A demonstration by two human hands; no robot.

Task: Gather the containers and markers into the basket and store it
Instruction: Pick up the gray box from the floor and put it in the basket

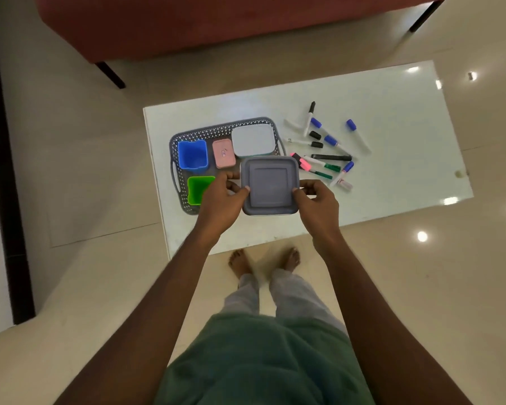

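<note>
Grey square container [270, 185] held level over the near-right corner of the basket [216, 130]. Our left hand [221, 200] and right hand [319, 204] pinch opposite edges, thumbs on the lid, arms extended. We judge: lower it flat into the gap beside the green cup [200, 188]. Markers [330, 156] lie loose on the worktop [406, 127].

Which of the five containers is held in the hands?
The grey square container, held at its sides by the left hand and right hand. The blue cup, green cup, pink box and white box sit in the basket.
</note>
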